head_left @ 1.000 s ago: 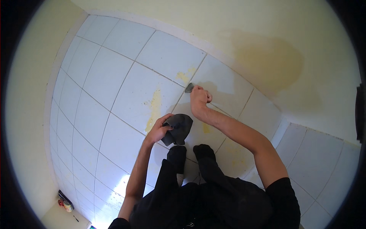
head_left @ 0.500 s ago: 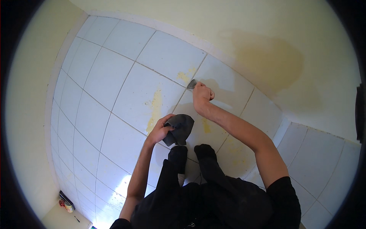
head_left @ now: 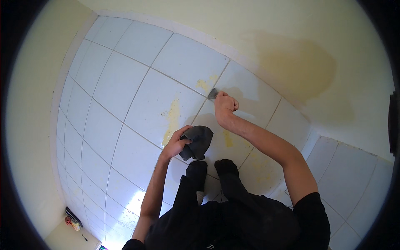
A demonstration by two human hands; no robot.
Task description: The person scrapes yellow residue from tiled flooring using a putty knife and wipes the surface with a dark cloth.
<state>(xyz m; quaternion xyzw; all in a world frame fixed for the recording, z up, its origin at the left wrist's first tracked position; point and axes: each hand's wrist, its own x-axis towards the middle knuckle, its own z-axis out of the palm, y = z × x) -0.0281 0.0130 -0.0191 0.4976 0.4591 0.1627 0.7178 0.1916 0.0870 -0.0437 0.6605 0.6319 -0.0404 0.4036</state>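
My right hand (head_left: 226,103) is closed round a scraper (head_left: 213,93), whose grey blade rests on the tiled floor beside a grout line. The scraper's handle is hidden inside my fist. My left hand (head_left: 176,143) grips a dark grey cloth (head_left: 199,141), bunched and hanging above the floor in front of my feet. Just beyond the blade lies a yellow stain (head_left: 203,85). A longer yellow streak (head_left: 172,118) runs across the tile to the left of the cloth, and a smaller yellow patch (head_left: 228,138) sits between my right forearm and my feet.
A pale wall (head_left: 291,25) with a low skirting borders the floor ahead and to the right. Tiled step (head_left: 346,175) at the right. Near the lower left corner stand a small jar (head_left: 75,225) and a dark object. My socked feet (head_left: 227,167) are close below the cloth.
The whole view has shifted slightly. Both hands keep their hold on the scraper and the cloth, and the blade stays near the same grout crossing.
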